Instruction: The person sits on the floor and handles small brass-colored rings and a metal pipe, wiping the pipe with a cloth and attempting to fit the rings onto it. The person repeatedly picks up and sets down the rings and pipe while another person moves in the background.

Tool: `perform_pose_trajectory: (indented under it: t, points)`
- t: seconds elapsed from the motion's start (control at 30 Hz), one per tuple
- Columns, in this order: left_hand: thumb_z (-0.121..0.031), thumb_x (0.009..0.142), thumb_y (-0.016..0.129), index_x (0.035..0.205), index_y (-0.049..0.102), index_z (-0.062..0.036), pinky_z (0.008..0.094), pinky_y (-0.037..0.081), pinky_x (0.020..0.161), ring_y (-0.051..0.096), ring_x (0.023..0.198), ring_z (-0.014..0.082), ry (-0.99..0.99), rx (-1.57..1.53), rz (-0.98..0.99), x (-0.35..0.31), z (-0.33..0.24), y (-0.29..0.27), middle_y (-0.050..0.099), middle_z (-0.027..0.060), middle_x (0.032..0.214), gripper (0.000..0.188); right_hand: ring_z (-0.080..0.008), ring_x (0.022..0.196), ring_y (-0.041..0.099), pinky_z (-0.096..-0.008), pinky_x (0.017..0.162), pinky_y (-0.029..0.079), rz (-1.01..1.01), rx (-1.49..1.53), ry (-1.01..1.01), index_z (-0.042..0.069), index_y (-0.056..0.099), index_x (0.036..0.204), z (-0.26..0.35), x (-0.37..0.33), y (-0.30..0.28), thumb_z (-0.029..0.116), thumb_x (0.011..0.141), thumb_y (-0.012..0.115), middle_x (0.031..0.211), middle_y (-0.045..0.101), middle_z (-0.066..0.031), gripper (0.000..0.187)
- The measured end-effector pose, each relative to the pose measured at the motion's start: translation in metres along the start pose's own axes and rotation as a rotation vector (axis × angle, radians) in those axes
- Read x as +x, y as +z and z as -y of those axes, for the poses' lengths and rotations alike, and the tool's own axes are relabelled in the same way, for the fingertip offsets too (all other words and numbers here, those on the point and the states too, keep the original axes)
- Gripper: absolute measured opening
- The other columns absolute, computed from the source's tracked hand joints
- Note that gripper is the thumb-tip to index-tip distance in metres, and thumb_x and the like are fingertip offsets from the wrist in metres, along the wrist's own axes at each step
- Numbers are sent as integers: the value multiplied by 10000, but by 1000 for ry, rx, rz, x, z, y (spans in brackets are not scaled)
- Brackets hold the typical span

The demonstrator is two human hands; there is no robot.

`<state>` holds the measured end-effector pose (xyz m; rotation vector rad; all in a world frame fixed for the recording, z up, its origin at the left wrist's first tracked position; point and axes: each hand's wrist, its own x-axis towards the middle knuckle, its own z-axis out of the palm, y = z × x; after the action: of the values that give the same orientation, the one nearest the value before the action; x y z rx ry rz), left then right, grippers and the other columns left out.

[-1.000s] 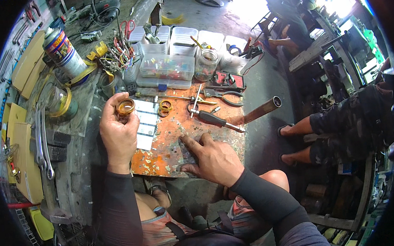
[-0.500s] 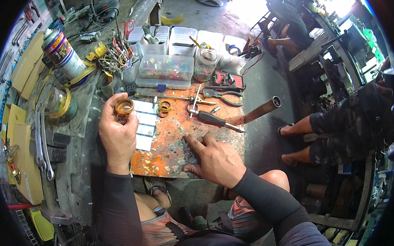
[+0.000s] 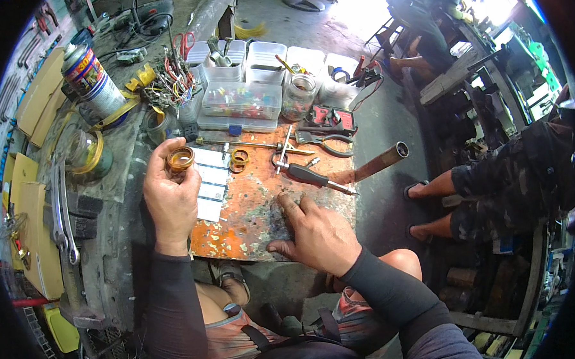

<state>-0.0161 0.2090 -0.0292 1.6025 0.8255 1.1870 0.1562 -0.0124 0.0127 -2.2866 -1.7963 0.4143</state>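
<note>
Taking the middle of the worn orange surface (image 3: 238,226) as the clock's centre, with twelve pointing away from the person, the right hand (image 3: 322,236) lies nearest, at four o'clock, palm down, fingers loosely bent and thumb set apart, with nothing visible in its grasp; whether its fingertips touch the surface is hard to tell. At nine o'clock the left hand (image 3: 173,200) is raised, thumb and fingers closed around an amber ring (image 3: 182,167), whose round mouth faces up at ten o'clock. Just beside that hand lies a white printed sheet (image 3: 209,190), and near its far right edge, between ten and eleven, sits a similar amber piece (image 3: 239,164). A black-handled tool (image 3: 308,172) rests at two o'clock, with pliers (image 3: 318,139) beyond it. Farther off stand a clear plastic box (image 3: 242,101) just before twelve, a clear jar (image 3: 300,102) at one, and a spray can (image 3: 94,82) at ten. Past the surface, one co-worker's bare legs (image 3: 437,189) show at three o'clock; another person (image 3: 425,19) is farthest, between one and two.
</note>
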Motion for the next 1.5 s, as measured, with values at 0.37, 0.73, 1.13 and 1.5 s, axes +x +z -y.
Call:
perform_pose_trajectory:
  t: [0.37,0.73,1.13,1.5]
  points:
    - [106,967,692,1370,649,18,236,595,842,705,991,83,-13,-4,0,0,0,1,729,52,1170,415,-438,871,755,-509,738,624,105,33,-36,148,545,1597,9,4,0,520,929,818,1107,690,-227,812]
    - [97,968,705,1370,650,20,247,598,854,708,1007,90,-10,10,0,0,1,0,734,59,1184,413,-427,876,766,-492,730,629,76,-21,-26,67,523,1571,4,6,-3,506,922,833,1110,694,-239,843]
    - [97,970,706,1366,650,20,246,597,853,708,1002,89,-16,0,8,0,0,-1,732,57,1174,407,-447,874,755,-514,727,623,55,7,15,93,533,1580,10,5,2,552,910,825,1111,696,-233,863]
    - [91,996,690,1389,641,8,254,579,921,693,1088,106,-31,32,28,-1,-5,-3,713,55,1261,405,-426,866,758,-503,724,623,-9,-27,1,110,518,1600,11,10,8,571,923,806,1066,695,-224,868]
